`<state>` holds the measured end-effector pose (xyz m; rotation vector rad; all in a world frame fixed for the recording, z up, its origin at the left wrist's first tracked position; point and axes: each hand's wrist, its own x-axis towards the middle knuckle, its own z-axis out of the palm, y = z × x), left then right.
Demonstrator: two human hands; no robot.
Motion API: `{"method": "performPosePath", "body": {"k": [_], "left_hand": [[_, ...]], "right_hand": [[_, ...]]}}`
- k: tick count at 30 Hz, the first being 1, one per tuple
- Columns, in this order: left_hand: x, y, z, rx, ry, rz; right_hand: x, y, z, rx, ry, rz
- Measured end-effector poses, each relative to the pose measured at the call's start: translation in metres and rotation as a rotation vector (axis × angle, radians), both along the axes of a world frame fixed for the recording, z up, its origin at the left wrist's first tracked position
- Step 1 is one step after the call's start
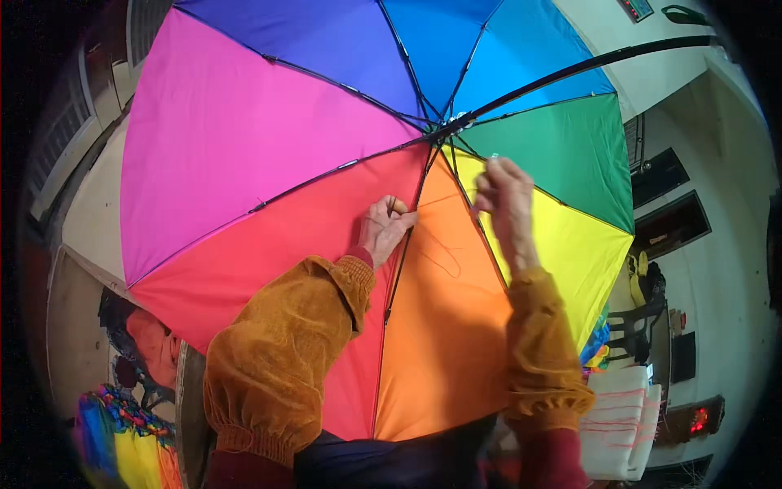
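Observation:
An open rainbow umbrella (244, 106) lies spread out with its inner side up, its black ribs meeting near the top middle. My left hand (387, 228) is closed in a pinch on a black rib (395, 281) at the seam between the red and orange panels. A thin reddish thread (444, 198) runs from that spot towards my right hand (507, 200), and a loose loop of it lies over the orange panel. My right hand is raised above the yellow panel, fingers closed on the thread and slightly blurred. I cannot make out a needle.
The umbrella's black shaft (570, 68) slants to the upper right. A pale tabletop (91, 204) shows at left. Colourful fabric (134, 444) hangs at lower left. A white block (615, 432) with red threads across it stands at lower right, near dark stools (635, 326).

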<state>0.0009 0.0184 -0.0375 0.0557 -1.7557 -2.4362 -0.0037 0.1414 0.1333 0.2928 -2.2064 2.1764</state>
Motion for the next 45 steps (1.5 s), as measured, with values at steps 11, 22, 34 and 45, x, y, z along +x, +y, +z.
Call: {"method": "performPosePath", "body": {"k": [11, 22, 34, 45], "left_hand": [[-0.009, -0.003, 0.013, -0.481, 0.399, -0.057], [-0.011, -0.013, 0.025, 0.281, -0.211, -0.138], [-0.001, -0.019, 0.013, 0.231, -0.06, -0.17], [-0.005, -0.019, 0.013, 0.29, -0.135, -0.165]], "right_hand": [[0.063, 0.252, 0.206, 0.031, 0.463, -0.348], [0.006, 0.047, -0.032, 0.556, 0.017, -0.055], [-0.011, 0.003, -0.103, 1.111, 0.532, 0.161], [-0.002, 0.011, -0.107, 0.953, 0.545, 0.086]]}}
